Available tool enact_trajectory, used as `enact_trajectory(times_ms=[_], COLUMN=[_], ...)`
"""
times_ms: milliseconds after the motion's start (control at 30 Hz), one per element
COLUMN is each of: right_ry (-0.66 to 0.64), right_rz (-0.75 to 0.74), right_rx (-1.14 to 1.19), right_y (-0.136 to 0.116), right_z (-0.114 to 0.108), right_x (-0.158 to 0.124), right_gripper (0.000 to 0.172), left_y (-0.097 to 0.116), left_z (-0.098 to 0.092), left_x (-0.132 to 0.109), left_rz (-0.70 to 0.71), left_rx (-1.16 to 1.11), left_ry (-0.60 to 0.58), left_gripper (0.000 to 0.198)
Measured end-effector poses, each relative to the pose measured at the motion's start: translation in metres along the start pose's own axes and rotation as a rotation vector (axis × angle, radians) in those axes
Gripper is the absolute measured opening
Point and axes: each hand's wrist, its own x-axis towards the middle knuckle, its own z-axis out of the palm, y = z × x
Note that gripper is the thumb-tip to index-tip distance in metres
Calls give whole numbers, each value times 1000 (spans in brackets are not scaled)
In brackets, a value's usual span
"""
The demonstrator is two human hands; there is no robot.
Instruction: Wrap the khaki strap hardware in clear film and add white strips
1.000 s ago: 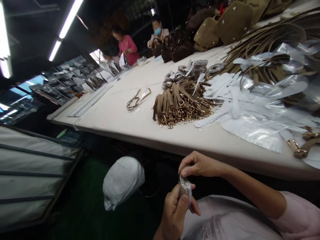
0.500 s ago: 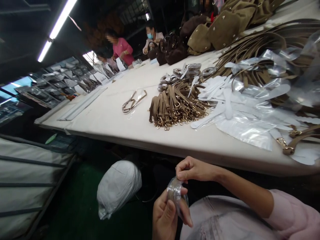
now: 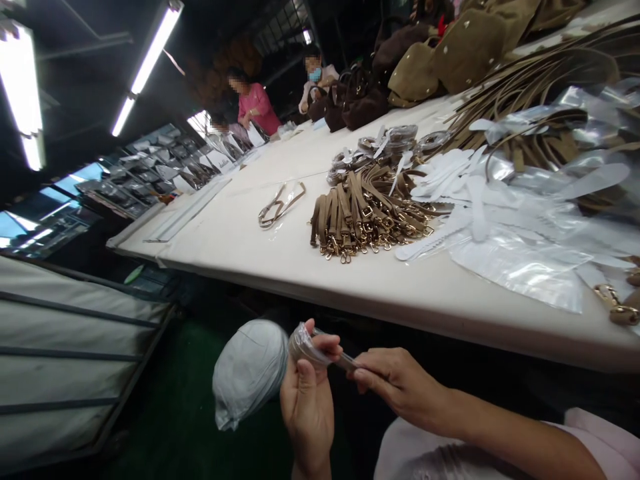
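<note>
A brown strap in clear plastic wrap (image 3: 306, 347) is looped around the fingers of my left hand (image 3: 309, 407), in front of the table edge. My left thumb presses against the coil. My right hand (image 3: 400, 383) pinches the strap's free end and holds it out to the right of the coil. Beyond them on the table lies a pile of brown straps with gold clasps (image 3: 357, 213). One plastic-wrapped strap (image 3: 281, 205) lies by itself to the left of that pile.
Coiled wrapped straps (image 3: 395, 137) lie behind the pile. White paper strips and plastic sleeves (image 3: 520, 260) cover the table's right side. Brown bags (image 3: 357, 107) stand farther back. A pale wrapped bundle (image 3: 250, 373) is beside my left hand. Co-workers (image 3: 257, 107) are at the far end.
My left hand has moved left and up with the coil. My right hand has come down beside it and pulls the strap's end out to the right. The view has shifted slightly.
</note>
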Motion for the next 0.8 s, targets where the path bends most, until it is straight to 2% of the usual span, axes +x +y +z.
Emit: enact_trajectory(times_ms=[100,167,233,333,433,500,600,667,733,800], right_ry=[-161,-189,-189,-183,-93,-12,58,-15,-144,-213], right_rz=[173,241,262,231,225,231,190,153,123,70], right_rx=[392,585,621,496,304,146,-44,-28,71,143], right_y=[-8,-13,-19,-27,-30,-28,-18,-7,4,12], right_z=[-2,-3,-7,-20,-36,-44,-55,-60,-63,-63], right_x=[-1,-3,-5,-8,-8,-5,0,4,8,11], right_gripper=[44,43,42,39,34,25,20,24,31,37], left_y=[-14,-23,-29,-37,-43,-46,-45,-40,-32,-24], left_z=[-4,-8,-13,-23,-29,-28,-22,-16,-11,-8], left_x=[3,3,2,-4,-15,-23,-33,-36,-39,-41], left_rz=[46,85,139,156,90,50,-43,-149,-277,-394], left_rx=[268,483,681,837,852,885,884,792,649,501], left_ry=[-13,-74,-172,-339,-444,-471,-518,-587,-643,-651], left_gripper=[40,40,37,35,38,38,23,27,33,37])
